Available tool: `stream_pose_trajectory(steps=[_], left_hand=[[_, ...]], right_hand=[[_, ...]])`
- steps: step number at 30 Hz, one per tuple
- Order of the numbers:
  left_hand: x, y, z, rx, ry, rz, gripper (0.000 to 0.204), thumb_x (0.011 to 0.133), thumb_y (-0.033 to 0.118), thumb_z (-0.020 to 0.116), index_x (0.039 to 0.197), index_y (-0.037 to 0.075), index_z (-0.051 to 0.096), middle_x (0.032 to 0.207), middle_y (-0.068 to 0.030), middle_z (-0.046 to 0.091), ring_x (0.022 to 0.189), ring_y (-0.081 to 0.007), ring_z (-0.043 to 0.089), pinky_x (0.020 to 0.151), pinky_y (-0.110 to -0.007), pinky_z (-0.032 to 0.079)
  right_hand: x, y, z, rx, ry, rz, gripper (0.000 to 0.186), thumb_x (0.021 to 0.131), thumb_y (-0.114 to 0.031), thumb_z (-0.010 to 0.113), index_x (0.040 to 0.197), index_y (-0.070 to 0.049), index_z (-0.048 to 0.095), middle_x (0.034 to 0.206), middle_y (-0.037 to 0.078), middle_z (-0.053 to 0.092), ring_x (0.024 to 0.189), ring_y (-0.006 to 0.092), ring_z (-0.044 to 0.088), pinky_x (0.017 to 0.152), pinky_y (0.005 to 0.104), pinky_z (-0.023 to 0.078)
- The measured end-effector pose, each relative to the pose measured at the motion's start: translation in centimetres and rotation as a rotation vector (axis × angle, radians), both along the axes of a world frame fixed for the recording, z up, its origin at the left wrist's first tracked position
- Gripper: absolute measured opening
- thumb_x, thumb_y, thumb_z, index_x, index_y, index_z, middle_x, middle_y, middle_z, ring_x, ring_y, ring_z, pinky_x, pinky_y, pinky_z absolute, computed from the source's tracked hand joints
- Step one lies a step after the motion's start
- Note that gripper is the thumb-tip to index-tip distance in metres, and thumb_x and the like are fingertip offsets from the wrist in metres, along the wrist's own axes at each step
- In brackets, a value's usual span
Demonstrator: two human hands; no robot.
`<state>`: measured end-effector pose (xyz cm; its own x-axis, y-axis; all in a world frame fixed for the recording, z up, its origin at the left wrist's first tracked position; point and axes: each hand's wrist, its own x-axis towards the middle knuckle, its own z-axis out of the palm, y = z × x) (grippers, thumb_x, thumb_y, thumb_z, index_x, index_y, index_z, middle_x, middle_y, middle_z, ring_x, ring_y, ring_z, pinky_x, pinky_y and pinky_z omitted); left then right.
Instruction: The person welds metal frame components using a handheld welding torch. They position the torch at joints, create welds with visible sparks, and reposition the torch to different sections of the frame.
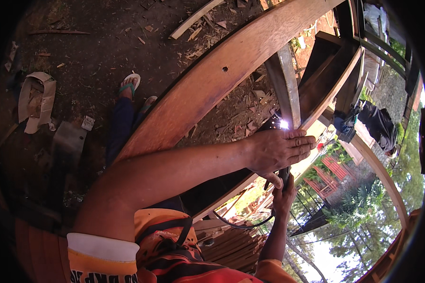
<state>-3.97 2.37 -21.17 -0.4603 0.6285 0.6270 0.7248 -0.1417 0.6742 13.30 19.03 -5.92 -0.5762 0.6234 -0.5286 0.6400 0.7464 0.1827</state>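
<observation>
Two hands, one left hand (281, 148) and one right hand (283, 195), appear with one handle (284, 175), one cable (243, 228) and one bright arc (284, 124). Also pictured: two sandals (127, 86), two sleeves (101, 247), one broad plank (208, 89) with one hole (225, 69), one metal bar (288, 85), one piece of cardboard (48, 96) and one other person (378, 125). Wood chips (259, 94) litter the ground in numbers too great to count.

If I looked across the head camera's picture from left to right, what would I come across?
Torn brown cardboard → small pale box → sandalled feet → the dark hole in the wide wooden beam → the outstretched left hand → another person in dark clothing.
</observation>
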Motion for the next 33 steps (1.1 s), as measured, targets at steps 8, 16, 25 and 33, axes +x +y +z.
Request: stream_pose_trajectory(steps=[8,16,25,33], left_hand=[[1.5,0.0,-0.3,0.100,-0.034,-0.174,0.115,0.077,0.074,0.072,0.153,-0.007,0.044,0.166,-0.0190,0.038,0.160,-0.0293,0.026,0.135,-0.044,0.012],[2.3,0.0,-0.7,0.058,0.040,-0.172,0.116,0.079,0.078,0.066,0.154,-0.008,0.043,0.168,-0.0203,0.035,0.160,-0.0293,0.024,0.134,-0.045,0.012],[2.3,0.3,-0.8,0.070,0.040,-0.134,0.124,0.079,0.088,0.057,0.153,-0.010,0.042,0.164,-0.0236,0.040,0.158,-0.0317,0.030,0.133,-0.044,0.016],[1.4,-0.2,-0.6,0.005,0.023,-0.192,0.118,0.084,0.081,0.056,0.158,-0.008,0.036,0.168,-0.0212,0.034,0.161,-0.0308,0.023,0.134,-0.045,0.012]], right_hand=[[-0.3,-1.8,1.1,-0.121,0.114,0.156,0.056,0.103,-0.044,0.060,0.141,-0.002,0.056,0.099,0.024,0.075,0.093,0.0429,0.075,0.078,0.0485,0.056],[1.0,-1.2,0.7,-0.054,0.086,0.058,0.054,0.104,-0.037,0.060,0.142,0.000,0.053,0.099,0.027,0.074,0.092,0.0468,0.074,0.078,0.0512,0.056],[0.6,-1.1,0.5,-0.067,0.114,0.064,0.052,0.106,-0.039,0.059,0.138,0.001,0.054,0.093,0.027,0.072,0.086,0.0464,0.073,0.073,0.0507,0.055],[-0.1,-0.6,0.1,-0.027,0.056,0.042,0.054,0.105,-0.041,0.059,0.139,0.002,0.054,0.096,0.028,0.073,0.089,0.0466,0.074,0.075,0.0514,0.055]])
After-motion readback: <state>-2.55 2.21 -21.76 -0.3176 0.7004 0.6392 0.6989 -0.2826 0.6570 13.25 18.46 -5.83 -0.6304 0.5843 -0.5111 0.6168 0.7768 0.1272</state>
